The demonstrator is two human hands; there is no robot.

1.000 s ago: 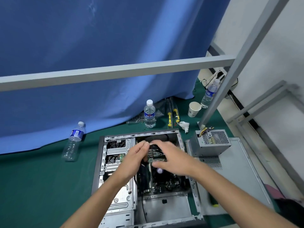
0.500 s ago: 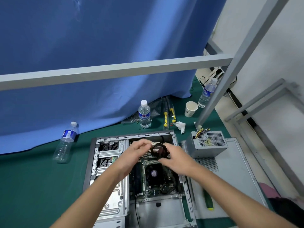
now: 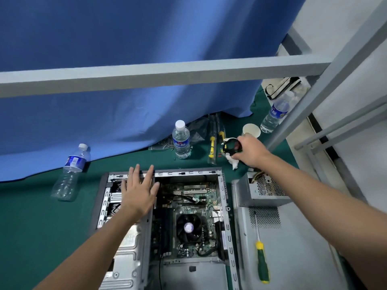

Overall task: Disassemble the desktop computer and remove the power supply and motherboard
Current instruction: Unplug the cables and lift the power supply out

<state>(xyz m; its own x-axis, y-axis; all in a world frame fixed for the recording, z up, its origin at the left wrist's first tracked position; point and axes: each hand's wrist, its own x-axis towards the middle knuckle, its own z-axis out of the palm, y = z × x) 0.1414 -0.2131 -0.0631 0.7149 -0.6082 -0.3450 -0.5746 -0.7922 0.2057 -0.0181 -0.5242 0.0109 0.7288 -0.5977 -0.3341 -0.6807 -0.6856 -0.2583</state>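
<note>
Two bare hands work above the open grey steel computer case [image 3: 227, 206], which lies flat on the green table mat [image 3: 41, 227]. Left hand [image 3: 139, 193]: fingers straight and spread, palm down, over the silver drive cage [image 3: 127, 262] at the case's left side; contact with the cage cannot be confirmed; it holds nothing. Right hand [image 3: 251, 151]: reaches beyond the case's far right corner, fingers curled around a small black ring-shaped part with a cable [image 3: 230, 147], held above a crumpled white tissue [image 3: 234, 162] and near the white paper cup [image 3: 251, 129]. The green motherboard [image 3: 188, 206], with its black cooler fan [image 3: 189, 228], sits mounted inside the case. The grey perforated power supply box [image 3: 259, 189] rests outside the case, just beside its right wall, on the grey side panel [image 3: 293, 248]. A green-and-yellow-handled screwdriver [image 3: 261, 260] lies on that panel.
</note>
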